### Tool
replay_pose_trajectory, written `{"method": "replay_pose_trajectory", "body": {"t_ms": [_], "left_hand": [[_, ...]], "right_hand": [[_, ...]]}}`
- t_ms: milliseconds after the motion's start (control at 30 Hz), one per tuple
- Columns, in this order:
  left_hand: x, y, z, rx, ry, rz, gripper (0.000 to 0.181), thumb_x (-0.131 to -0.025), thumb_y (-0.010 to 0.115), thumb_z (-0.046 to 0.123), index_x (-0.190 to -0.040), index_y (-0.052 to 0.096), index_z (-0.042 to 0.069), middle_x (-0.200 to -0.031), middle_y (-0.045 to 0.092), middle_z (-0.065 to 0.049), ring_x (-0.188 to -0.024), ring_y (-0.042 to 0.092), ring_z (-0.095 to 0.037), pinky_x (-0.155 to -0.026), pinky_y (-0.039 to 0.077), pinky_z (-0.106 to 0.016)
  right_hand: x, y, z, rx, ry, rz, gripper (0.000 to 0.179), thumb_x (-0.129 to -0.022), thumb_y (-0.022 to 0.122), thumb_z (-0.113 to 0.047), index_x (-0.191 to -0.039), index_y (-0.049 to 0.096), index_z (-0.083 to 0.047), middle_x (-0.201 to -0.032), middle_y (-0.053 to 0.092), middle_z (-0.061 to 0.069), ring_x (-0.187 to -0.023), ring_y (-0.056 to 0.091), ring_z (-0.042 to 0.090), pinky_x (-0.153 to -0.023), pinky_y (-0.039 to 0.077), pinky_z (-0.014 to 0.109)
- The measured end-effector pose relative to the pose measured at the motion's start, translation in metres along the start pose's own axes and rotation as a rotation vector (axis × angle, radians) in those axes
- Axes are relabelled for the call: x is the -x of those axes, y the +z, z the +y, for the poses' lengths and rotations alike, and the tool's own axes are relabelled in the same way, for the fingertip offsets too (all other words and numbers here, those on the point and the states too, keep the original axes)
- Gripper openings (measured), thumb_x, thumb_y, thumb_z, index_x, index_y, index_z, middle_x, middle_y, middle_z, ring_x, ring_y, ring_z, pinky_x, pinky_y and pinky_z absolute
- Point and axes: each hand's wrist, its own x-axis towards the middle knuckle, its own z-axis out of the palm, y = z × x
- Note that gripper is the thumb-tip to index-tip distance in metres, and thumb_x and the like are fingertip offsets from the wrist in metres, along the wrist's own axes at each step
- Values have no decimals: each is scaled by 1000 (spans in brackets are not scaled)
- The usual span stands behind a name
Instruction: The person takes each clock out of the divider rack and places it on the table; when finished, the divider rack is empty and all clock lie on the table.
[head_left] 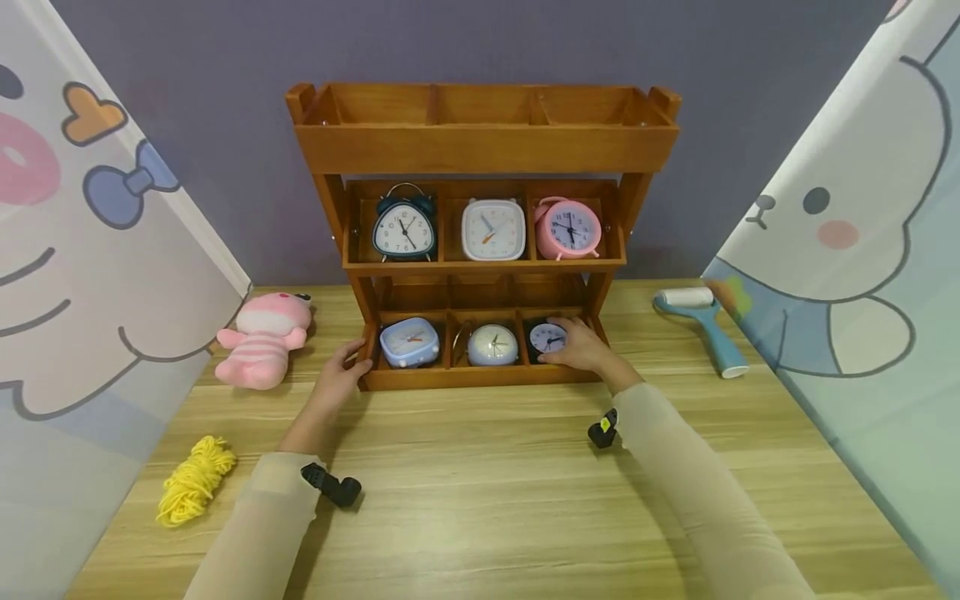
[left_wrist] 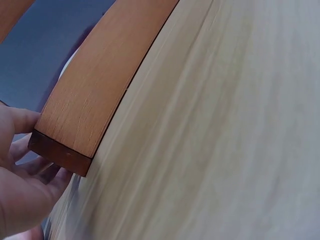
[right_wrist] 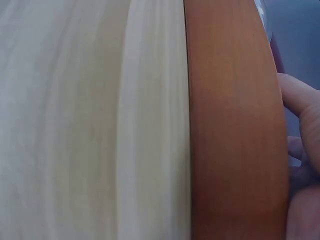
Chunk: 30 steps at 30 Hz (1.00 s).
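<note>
A brown wooden shelf rack (head_left: 480, 152) stands against the back wall. At the left end of its bottom tier, my left hand (head_left: 339, 379) grips the corner, thumb on one side and fingers on the other; the left wrist view shows this wooden end (left_wrist: 85, 105) up close. In the bottom right compartment, my right hand (head_left: 581, 346) holds a black alarm clock (head_left: 546, 337) with a pale face, its fingers over the clock's top and side. The right wrist view shows mostly the shelf's front board (right_wrist: 235, 120), which hides the clock. Beside it sit a round clock (head_left: 492, 345) and a blue clock (head_left: 409, 342).
The middle tier holds a dark green twin-bell clock (head_left: 405, 229), a white square clock (head_left: 493, 230) and a pink clock (head_left: 568, 229). A pink plush toy (head_left: 264, 340) and yellow rope (head_left: 197, 481) lie at left. A blue-handled lint roller (head_left: 705, 325) lies at right.
</note>
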Motion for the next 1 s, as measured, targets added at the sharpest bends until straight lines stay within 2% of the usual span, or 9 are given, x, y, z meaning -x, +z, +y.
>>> {"method": "replay_pose_trajectory", "body": {"t_ms": [233,467,767,1000], "left_hand": [[-3,5,-3,78,-8,26,55,-100,51,3,-150,30,-3,-154,27,-22,-136,30,-36,-106,33,-42],[-4,4,0,135,-36,20,55,-100,49,0,-150,28,-4,-154,25,-23,-137,26,-36,-110,27,-45],[-6,4,3,148,-27,-3,56,-100,49,0,-151,27,-3,-154,24,-23,-136,27,-36,-110,26,-45],[-3,2,2,136,-49,3,56,-100,48,0,-151,27,-3,-153,25,-23,-137,27,-35,-110,26,-44]], "right_hand": [[1,3,5,-12,-7,54,85,-77,80,-33,-146,41,-1,-147,30,30,-130,34,46,-103,33,58],[1,7,7,-30,0,76,84,-77,81,-34,-145,42,-3,-148,30,28,-132,32,46,-103,32,59],[2,2,6,-71,-10,144,85,-75,83,-30,-143,43,0,-147,32,28,-131,34,44,-104,32,56],[3,0,6,-128,-46,198,85,-75,83,-26,-144,42,1,-146,34,26,-130,35,42,-104,32,56]]}}
